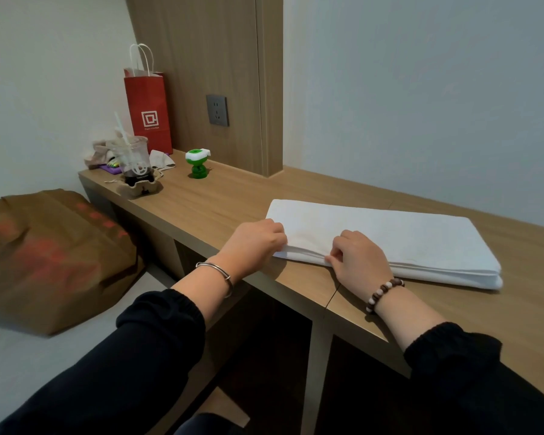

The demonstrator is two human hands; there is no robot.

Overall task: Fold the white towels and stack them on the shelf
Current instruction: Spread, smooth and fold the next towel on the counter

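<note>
Along the wall: long wooden shelf (220,202). Left of it, lower down: crumpled brown bag (51,252). Flat on the shelf top, by its front edge: folded white towel (405,240), several layers. Against the wood panel: red paper bag (148,111). At the towel's near edge, slightly apart: left hand (258,243) curled over the corner, right hand (358,262) pinching the layers. Far left: plastic cup (134,158), green gadget (197,164).
</note>
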